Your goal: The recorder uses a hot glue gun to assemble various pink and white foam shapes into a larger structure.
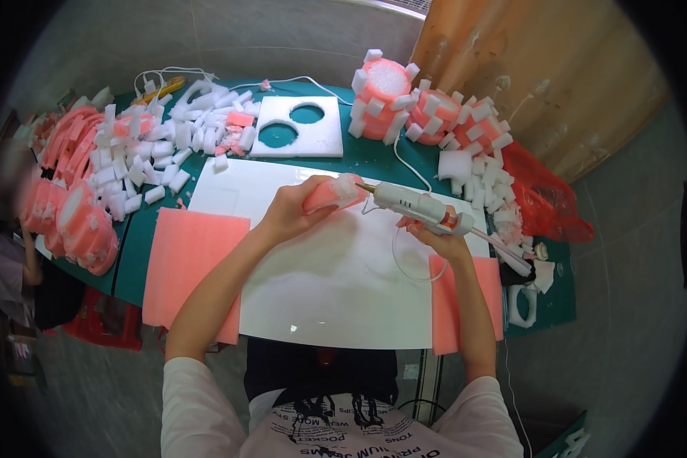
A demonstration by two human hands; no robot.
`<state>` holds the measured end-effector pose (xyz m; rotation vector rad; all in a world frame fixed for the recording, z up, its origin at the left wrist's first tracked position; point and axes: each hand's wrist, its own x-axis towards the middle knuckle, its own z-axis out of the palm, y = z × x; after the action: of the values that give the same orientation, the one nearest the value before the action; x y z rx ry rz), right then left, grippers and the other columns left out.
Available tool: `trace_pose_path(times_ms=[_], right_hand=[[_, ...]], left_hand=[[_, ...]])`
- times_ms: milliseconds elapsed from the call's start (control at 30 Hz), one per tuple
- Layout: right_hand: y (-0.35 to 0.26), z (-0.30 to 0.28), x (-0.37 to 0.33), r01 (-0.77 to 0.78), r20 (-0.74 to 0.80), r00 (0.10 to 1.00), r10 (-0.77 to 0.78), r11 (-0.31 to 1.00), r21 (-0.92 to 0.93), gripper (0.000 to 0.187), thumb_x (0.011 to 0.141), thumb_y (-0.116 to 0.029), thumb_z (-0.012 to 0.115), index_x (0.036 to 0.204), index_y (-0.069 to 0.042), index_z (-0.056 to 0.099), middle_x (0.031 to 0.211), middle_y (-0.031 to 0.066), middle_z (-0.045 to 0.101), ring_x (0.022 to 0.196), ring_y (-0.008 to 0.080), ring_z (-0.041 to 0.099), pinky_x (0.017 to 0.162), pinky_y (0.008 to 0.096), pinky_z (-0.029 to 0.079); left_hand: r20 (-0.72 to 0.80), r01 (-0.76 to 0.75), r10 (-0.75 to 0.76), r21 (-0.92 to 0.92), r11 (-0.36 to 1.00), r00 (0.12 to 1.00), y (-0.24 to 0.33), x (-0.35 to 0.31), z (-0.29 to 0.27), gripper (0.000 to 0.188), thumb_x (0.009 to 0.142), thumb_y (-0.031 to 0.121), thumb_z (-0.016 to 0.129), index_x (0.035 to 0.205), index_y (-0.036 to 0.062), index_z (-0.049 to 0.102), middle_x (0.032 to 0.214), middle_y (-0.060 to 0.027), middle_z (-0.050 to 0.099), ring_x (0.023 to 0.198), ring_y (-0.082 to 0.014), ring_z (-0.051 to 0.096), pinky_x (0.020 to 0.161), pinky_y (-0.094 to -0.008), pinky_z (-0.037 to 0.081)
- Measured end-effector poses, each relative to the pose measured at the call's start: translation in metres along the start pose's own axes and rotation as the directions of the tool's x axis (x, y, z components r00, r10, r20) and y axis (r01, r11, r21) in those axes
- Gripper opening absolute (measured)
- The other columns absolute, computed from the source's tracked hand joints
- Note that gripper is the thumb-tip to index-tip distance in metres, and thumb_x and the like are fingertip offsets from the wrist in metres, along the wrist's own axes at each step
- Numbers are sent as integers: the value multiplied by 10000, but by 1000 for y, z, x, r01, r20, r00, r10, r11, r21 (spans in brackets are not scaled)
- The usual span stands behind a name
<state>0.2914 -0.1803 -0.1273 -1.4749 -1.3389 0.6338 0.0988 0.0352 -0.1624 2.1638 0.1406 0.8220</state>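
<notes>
My left hand (292,210) is closed round a pink foam piece (320,198) with a whitish end, held above a glossy white board (313,282). In my right hand (435,233) is a white hot glue gun (412,204), its nozzle tip at the whitish part of the foam piece. Whether tip and foam touch, I cannot tell. The gun's cable (396,252) loops down below it. Under my left forearm lies a pink foam sheet (195,263), and another pink foam sheet (466,301) is beneath my right forearm.
White foam blocks (160,149) heap at the back left beside pink foam pieces (72,217). Behind the board lies a white foam panel (301,126) with two round holes. Pink foam cylinders (385,99) studded with white blocks stand back right, near a red plastic bag (542,195). A person (15,267) is at far left.
</notes>
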Motion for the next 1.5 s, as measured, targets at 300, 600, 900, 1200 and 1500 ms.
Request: trace_pose_path(times_ms=[300, 600, 900, 1200, 1500], right_hand=[[1, 4, 1, -72, -53, 996, 74, 996, 45, 179, 756, -54, 700, 913, -17, 624, 827, 46, 553, 797, 171, 617, 707, 298, 478], [4, 5, 1, -112, -79, 992, 103, 985, -131, 228, 728, -105, 727, 926, -22, 647, 791, 68, 551, 703, 180, 559, 654, 315, 436], [-9, 10, -1, -124, -137, 984, 117, 991, -47, 237, 735, -98, 716, 942, -8, 643, 826, 84, 586, 727, 189, 557, 676, 312, 440], [1, 3, 0, -32, -92, 995, 29, 999, -30, 247, 738, -109, 720, 948, -13, 631, 791, 67, 580, 699, 180, 570, 647, 307, 442], [-8, 0, 1, -105, -32, 994, 105, 994, -2, 225, 752, -154, 721, 912, -48, 605, 794, 50, 670, 750, 151, 644, 686, 288, 482]], left_hand=[[-8, -73, 74, 61, 995, 997, -5, -4, -1, 447, 760, 109, 740, 1159, 66, 542, 929, -139, 676, 802, -262, 678, 731, -307, 523], [-8, -62, 62, 73, 995, 998, -2, -5, -1, 439, 761, 115, 739, 1152, 67, 546, 922, -144, 675, 796, -272, 676, 727, -313, 525], [-7, -50, 51, 84, 995, 999, -4, -5, -1, 443, 759, 116, 742, 1153, 66, 545, 933, -148, 673, 807, -274, 676, 734, -315, 525], [-3, -51, 51, 79, 996, 999, -4, -5, -1, 443, 759, 122, 744, 1153, 66, 548, 926, -143, 675, 803, -272, 676, 729, -314, 524], [-14, -39, 40, 57, 998, 999, 0, -4, -3, 448, 760, 119, 742, 1156, 61, 542, 924, -146, 674, 804, -270, 677, 732, -316, 522]])
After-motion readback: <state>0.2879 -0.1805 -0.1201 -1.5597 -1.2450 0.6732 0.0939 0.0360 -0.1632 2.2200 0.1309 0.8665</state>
